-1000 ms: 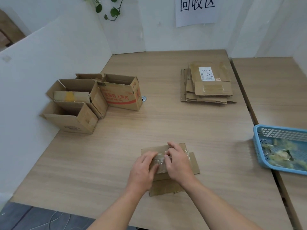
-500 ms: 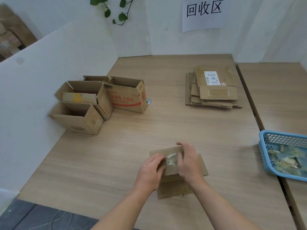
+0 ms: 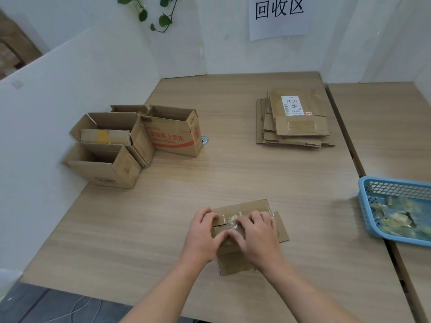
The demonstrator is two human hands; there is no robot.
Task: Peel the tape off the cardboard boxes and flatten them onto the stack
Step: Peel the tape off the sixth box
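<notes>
At the near edge of the wooden table point(image 3: 233, 173), centre: one flattened box point(image 3: 242, 206) lying flat, with two hands on it. Left hand point(image 3: 204, 237) grips the box's left end, fingers curled over the far side, thumb on the near side. Right hand point(image 3: 258, 236) has its fingers bent onto a crumpled strip of clear tape point(image 3: 233, 220) on the box, thumb closing in from below.

Near right: one blue basket point(image 3: 363, 206) sitting across the seam with a second table point(image 3: 384, 124); it holds a heap of crumpled tape scraps point(image 3: 396, 220).

Left, against a white partition point(image 3: 70, 101): three open boxes point(image 3: 102, 170) counted with certainty, tops open, touching one another; flaps of a possible fourth show behind. The middle one contains a smaller cardboard piece point(image 3: 105, 136) marked yellow. The rightmost carries red print.

Far right: one stack of flattened boxes point(image 3: 293, 134), well apart from the hands, a white label point(image 3: 292, 105) on the top sheet.

Far wall: white, with one paper sign point(image 3: 278, 15) and one trailing green plant point(image 3: 161, 18).
</notes>
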